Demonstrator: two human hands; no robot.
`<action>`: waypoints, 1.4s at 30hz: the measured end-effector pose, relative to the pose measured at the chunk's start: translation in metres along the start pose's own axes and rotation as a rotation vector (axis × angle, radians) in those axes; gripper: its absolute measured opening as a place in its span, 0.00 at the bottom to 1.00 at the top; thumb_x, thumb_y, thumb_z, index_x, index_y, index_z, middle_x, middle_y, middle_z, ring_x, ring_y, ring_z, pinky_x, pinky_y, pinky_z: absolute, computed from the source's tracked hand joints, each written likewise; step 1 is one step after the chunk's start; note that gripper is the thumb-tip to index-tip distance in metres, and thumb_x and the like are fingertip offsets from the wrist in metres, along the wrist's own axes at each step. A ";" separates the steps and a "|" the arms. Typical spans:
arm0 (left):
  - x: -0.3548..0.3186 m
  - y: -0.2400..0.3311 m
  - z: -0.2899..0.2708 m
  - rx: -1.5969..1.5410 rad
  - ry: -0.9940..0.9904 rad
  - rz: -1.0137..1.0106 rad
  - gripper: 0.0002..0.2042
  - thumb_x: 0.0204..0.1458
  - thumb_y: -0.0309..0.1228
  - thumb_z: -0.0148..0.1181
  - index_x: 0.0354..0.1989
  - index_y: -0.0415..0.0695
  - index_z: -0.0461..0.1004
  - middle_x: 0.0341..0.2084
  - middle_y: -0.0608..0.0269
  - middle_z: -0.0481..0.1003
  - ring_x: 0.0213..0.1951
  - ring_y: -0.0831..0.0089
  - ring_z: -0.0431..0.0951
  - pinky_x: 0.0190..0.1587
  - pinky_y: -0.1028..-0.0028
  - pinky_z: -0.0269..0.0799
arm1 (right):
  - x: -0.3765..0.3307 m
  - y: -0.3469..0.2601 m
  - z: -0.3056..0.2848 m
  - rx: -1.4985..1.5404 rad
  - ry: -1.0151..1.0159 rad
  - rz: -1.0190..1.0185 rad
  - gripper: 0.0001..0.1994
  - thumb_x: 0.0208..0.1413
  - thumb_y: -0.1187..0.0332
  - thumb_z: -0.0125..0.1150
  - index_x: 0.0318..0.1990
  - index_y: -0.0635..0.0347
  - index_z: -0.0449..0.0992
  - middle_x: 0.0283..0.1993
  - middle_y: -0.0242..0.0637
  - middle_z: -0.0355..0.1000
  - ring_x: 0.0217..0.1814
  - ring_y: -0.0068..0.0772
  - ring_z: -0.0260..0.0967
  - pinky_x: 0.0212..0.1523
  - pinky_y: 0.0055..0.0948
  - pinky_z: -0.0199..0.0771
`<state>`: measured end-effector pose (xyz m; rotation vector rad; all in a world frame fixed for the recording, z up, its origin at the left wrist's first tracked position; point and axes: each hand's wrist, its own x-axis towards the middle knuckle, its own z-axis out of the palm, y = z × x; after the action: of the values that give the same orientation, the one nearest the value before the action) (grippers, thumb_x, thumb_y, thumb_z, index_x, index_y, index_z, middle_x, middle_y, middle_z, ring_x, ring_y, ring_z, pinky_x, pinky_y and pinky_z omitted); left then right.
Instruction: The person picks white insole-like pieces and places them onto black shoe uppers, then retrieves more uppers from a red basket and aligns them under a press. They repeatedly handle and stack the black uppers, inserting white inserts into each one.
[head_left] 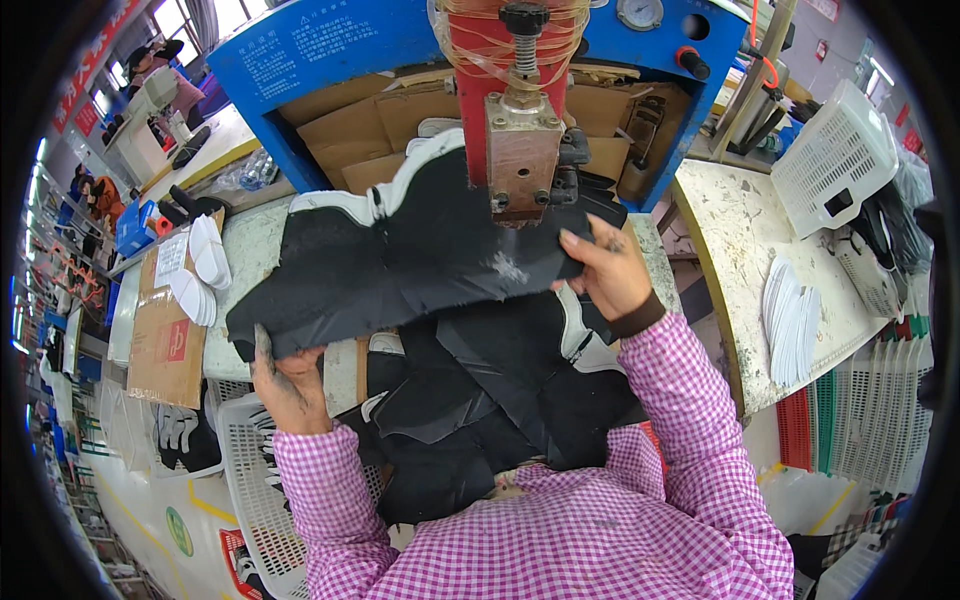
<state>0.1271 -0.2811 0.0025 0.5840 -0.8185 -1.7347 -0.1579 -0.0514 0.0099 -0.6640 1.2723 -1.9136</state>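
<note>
Both hands hold up a wide black shoe upper piece (430,235) with white trim along its far edge. My left hand (292,388) pinches its near left corner, thumb pointing up. My right hand (610,268) grips the right end, thumb on top and fingers beneath. A metal machine head (523,150) on a red column comes down over the piece's right part; whether it touches cannot be told. A pale scuffed patch shows just below it. More black upper pieces (450,400) with white edges lie piled in front of my body, below the held one.
A blue machine housing (330,50) stands behind, lined with cardboard. White insole shapes (790,320) lie on the right table, beside a white basket (835,165). Left are a flattened cardboard box (165,350), more insole shapes (208,252) and a white crate (262,500). A person (165,80) works far left.
</note>
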 end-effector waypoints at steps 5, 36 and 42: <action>-0.021 -0.008 -0.002 -0.014 -0.061 -0.106 0.15 0.55 0.28 0.53 0.49 0.35 0.67 0.46 0.52 0.73 0.48 0.61 0.75 0.47 0.58 0.76 | -0.054 0.001 -0.025 -0.005 0.247 0.014 0.17 0.58 0.71 0.55 0.52 0.68 0.66 0.37 0.37 0.75 0.23 0.24 0.73 0.19 0.13 0.68; -0.011 -0.057 0.056 0.273 -0.315 -0.265 0.06 0.48 0.19 0.60 0.31 0.42 0.72 0.34 0.62 0.74 0.39 0.73 0.74 0.46 0.76 0.69 | -0.103 -0.005 -0.084 -0.034 0.486 -0.218 0.15 0.55 0.73 0.55 0.49 0.69 0.70 0.41 0.41 0.75 0.37 0.28 0.75 0.36 0.22 0.77; 0.010 -0.009 0.021 0.229 -0.175 -0.098 0.04 0.51 0.18 0.57 0.29 0.42 0.72 0.31 0.62 0.76 0.37 0.73 0.77 0.47 0.77 0.70 | -0.055 0.019 -0.051 -0.045 0.338 -0.166 0.13 0.54 0.70 0.58 0.46 0.66 0.71 0.36 0.34 0.75 0.28 0.21 0.73 0.24 0.17 0.69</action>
<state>0.1029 -0.2843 0.0089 0.6393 -1.1382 -1.8124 -0.1575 0.0162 -0.0283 -0.4947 1.5099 -2.2079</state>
